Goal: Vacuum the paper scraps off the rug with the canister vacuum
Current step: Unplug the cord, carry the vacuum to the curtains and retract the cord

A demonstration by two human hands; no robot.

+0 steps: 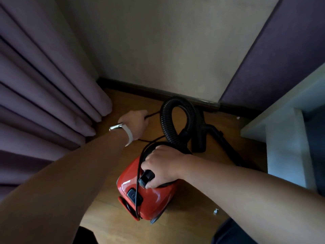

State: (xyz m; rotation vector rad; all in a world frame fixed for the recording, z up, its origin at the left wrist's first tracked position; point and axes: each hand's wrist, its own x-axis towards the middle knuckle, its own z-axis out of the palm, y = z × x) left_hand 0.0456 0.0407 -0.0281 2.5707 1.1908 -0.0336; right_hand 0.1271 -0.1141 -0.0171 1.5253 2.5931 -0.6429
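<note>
Red canister vacuum sits on the wooden floor near the wall, and I see the right hand clasping its top while the left hand grasps the black cord beside the curtain.

— What carries it all?
— A wooden floor. The red canister vacuum stands on it right under the right grip, which holds its top handle.
— And past that grip?
— The black hose loops up just beyond it. The black floor nozzle lies beyond and to its right, near the skirting.
— The cord?
— It trails over the boards between the two grips, and the left grip pinches it.
— Scraps?
— One white paper scrap lies nearer than the right grip, on its right. A smaller scrap lies far beyond it, beside the white furniture.
</note>
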